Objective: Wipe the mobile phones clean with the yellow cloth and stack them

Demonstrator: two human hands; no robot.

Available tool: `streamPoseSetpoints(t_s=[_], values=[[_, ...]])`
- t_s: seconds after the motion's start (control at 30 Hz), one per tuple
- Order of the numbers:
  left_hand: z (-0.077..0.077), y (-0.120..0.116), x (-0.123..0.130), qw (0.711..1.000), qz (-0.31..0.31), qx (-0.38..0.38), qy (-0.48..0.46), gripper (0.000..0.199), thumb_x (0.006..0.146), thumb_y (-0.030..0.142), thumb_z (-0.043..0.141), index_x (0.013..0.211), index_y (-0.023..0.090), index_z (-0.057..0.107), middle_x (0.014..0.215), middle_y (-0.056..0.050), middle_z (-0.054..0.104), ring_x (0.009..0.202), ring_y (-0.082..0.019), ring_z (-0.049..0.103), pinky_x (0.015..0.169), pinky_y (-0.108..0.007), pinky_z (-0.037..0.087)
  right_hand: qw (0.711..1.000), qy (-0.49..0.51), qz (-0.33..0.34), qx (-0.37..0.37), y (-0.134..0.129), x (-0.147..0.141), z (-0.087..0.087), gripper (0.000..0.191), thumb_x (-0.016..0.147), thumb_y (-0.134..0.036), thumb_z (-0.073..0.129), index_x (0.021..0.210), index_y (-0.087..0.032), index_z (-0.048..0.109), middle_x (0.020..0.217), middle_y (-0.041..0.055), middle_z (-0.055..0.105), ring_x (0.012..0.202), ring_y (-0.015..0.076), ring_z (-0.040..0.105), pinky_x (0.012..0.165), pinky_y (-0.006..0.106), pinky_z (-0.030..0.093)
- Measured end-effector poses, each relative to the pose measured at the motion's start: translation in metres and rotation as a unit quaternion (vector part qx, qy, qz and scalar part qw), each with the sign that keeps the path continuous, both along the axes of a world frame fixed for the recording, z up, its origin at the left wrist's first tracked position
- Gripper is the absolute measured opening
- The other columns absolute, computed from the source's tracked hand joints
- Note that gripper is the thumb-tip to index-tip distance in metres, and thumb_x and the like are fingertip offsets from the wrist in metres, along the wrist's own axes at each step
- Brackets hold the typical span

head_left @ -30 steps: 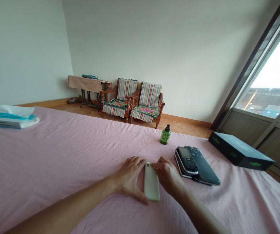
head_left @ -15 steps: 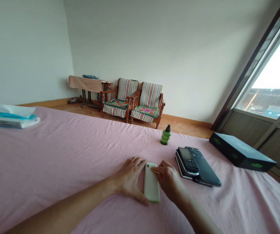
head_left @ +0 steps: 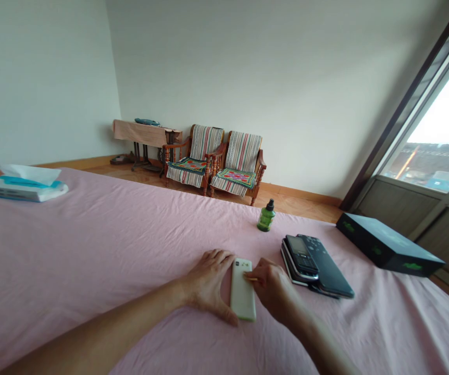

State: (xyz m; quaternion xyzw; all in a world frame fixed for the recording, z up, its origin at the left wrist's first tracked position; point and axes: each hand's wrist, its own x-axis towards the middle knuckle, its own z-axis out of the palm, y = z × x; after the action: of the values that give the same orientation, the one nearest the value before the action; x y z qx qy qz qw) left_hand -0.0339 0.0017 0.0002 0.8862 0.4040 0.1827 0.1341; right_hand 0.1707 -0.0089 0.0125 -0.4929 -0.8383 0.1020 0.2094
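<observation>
A pale phone (head_left: 242, 294) lies on the pink cloth (head_left: 138, 234), its camera end pointing away from me. My left hand (head_left: 210, 288) rests at its left side, thumb and fingers spread and touching the phone's edge. Pinched in my right hand (head_left: 268, 281) is a thin light stick (head_left: 251, 279), whose tip is over the upper part of the phone's back. Small marks show near the phone's camera; they are too small to make out.
A green bottle (head_left: 265, 216) stands beyond the phone. To the right are a keypad phone (head_left: 301, 255) on a stack, a dark flat device (head_left: 329, 271) and a black box (head_left: 386, 245). A tissue pack (head_left: 23, 187) lies far left. Two chairs (head_left: 234, 166) stand behind.
My right hand and the stick tip have shifted slightly down along the phone's back, uncovering more of the marks near the camera. My left hand keeps its place beside the phone.
</observation>
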Motion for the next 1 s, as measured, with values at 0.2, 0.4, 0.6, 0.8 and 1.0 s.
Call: streamPoseSetpoints(t_s=[0.2,0.4,0.6,0.8,1.0], values=[[0.003,-0.001,0.001,1.0,-0.005,0.008,-0.005,0.103,0.042,0.073,0.073,0.125,0.022,0.042,0.124,-0.011,0.05,0.114,-0.036,0.045,0.101,-0.049,0.031,0.998,-0.025,-0.016,0.054,0.003,-0.021,0.0,0.028,0.088,-0.01,0.045,0.085,-0.022,0.07,0.082,0.0055,0.055,0.081,0.0181,0.05,0.068,0.026,0.035],[0.001,0.0,0.0,1.0,-0.001,0.003,-0.01,0.102,0.041,0.072,0.074,0.125,0.024,0.042,0.127,-0.01,0.048,0.118,-0.036,0.043,0.103,-0.049,0.029,0.997,-0.042,0.002,0.067,0.001,-0.022,0.003,0.027,0.086,-0.007,0.049,0.08,-0.023,0.07,0.08,0.0037,0.055,0.082,0.0164,0.05,0.071,0.024,0.036],[0.0,0.001,0.001,1.0,-0.004,0.003,-0.004,0.105,0.042,0.073,0.073,0.128,0.022,0.041,0.127,-0.011,0.048,0.118,-0.036,0.043,0.104,-0.049,0.028,0.996,-0.048,-0.009,0.075,0.003,-0.018,0.0,0.025,0.088,-0.009,0.048,0.086,-0.023,0.069,0.082,0.0038,0.055,0.081,0.0168,0.05,0.07,0.025,0.036],[-0.001,0.001,0.0,1.0,-0.001,-0.006,-0.001,0.105,0.042,0.073,0.073,0.128,0.023,0.04,0.13,-0.012,0.047,0.119,-0.037,0.042,0.104,-0.051,0.028,0.996,-0.054,-0.002,0.077,0.002,-0.018,0.002,0.025,0.088,-0.011,0.05,0.075,-0.022,0.068,0.08,0.004,0.054,0.08,0.0169,0.049,0.07,0.025,0.036],[0.0,0.0,0.001,1.0,-0.004,0.011,-0.001,0.103,0.043,0.072,0.073,0.127,0.021,0.042,0.127,-0.011,0.048,0.118,-0.036,0.043,0.104,-0.049,0.029,0.996,-0.052,0.004,0.077,0.004,-0.02,0.001,0.023,0.089,-0.011,0.049,0.089,-0.024,0.068,0.084,0.0036,0.056,0.083,0.0171,0.049,0.069,0.024,0.036]])
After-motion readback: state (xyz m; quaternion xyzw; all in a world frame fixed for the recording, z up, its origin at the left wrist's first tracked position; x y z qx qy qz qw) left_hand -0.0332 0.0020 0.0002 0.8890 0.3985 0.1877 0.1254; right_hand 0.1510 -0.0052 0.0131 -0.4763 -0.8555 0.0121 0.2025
